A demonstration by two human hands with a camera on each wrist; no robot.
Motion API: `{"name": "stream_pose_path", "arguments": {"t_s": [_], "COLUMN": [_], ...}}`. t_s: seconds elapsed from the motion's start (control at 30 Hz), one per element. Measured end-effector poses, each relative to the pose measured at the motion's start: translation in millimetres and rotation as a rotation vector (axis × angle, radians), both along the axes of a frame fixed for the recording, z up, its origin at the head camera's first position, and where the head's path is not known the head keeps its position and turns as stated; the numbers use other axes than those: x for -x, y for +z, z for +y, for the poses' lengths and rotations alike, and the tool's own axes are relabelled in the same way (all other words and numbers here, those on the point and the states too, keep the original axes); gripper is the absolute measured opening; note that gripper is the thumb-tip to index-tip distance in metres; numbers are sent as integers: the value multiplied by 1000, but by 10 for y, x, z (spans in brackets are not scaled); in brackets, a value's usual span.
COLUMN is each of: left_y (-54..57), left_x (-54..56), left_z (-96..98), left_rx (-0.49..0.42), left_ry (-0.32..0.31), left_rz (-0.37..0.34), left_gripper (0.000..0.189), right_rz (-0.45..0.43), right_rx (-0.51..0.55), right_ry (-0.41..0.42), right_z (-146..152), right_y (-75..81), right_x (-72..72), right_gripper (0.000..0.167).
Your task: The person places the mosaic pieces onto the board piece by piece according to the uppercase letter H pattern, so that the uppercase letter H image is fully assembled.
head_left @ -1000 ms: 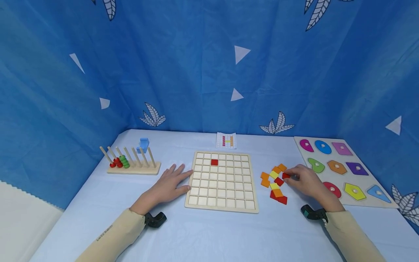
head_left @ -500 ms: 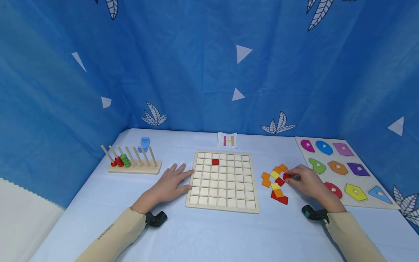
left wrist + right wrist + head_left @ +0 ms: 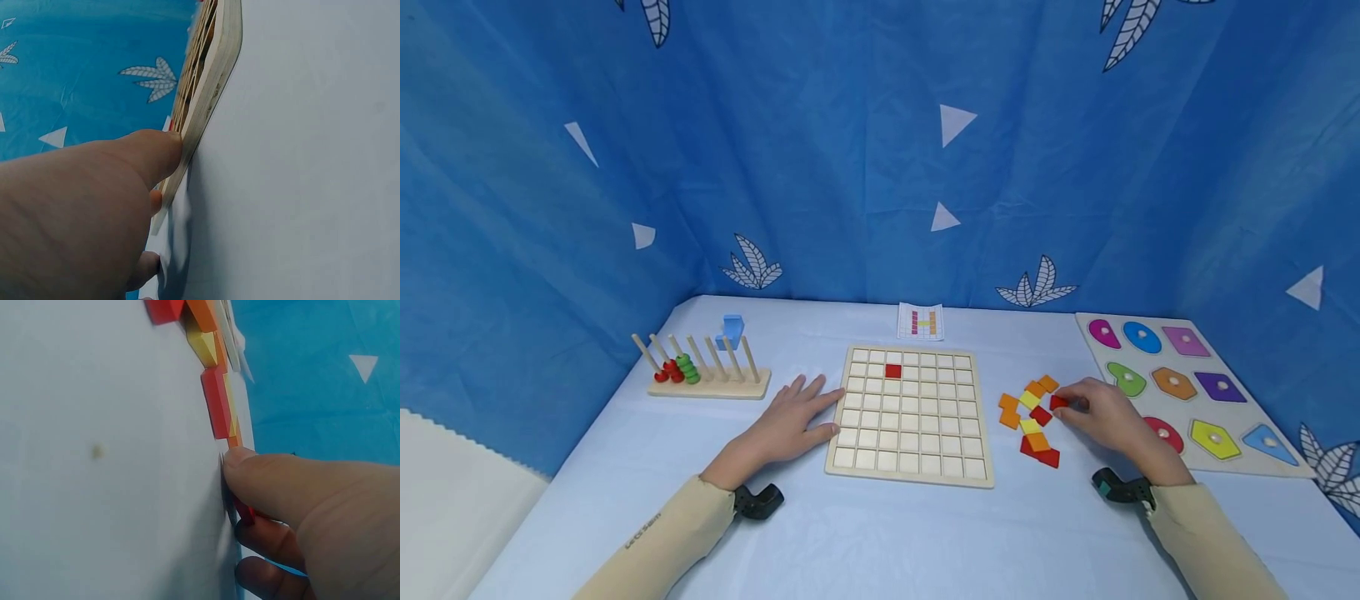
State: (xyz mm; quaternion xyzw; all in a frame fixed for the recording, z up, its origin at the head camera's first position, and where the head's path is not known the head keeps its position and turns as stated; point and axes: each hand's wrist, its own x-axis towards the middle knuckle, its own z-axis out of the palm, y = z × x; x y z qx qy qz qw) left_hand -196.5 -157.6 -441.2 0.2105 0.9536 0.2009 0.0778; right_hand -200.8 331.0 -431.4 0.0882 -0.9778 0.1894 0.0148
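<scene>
Fingers (image 3: 265, 539) of the right hand (image 3: 1101, 412) pinch a red tile (image 3: 1058, 402) beside loose red, orange and yellow tiles (image 3: 1040, 416) on the tabletop (image 3: 925, 542); the left hand (image 3: 790, 423), fingers spread, touches the left edge of a grid board (image 3: 908, 423) holding another red tile (image 3: 892, 372).

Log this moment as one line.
left hand: touches grid board | right hand: pinches red tile | on board: another red tile | loose tiles: right of board

- Before you lies the grid board (image 3: 909, 423), one tile (image 3: 892, 371) in its second row from the back.
- Behind it: the card (image 3: 921, 322).
- Left: your left hand (image 3: 790, 423) at its edge, the peg rack (image 3: 709, 389) farther out.
- Right: loose tiles (image 3: 1040, 416), your right hand (image 3: 1101, 412), then the knob puzzle (image 3: 1150, 360).
</scene>
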Motion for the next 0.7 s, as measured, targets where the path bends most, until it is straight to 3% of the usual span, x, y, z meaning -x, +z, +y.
{"name": "stream_pose_path", "arguments": {"t_s": [0.7], "left_y": [0], "left_x": [-3], "left_z": [-7], "left_rx": [0], "left_ry": [3], "left_rz": [-1], "left_gripper": [60], "right_rz": [26], "right_rx": [-18], "right_ry": [37], "right_z": [-27], "right_y": [60], "right_x": [-28], "right_gripper": [37]}}
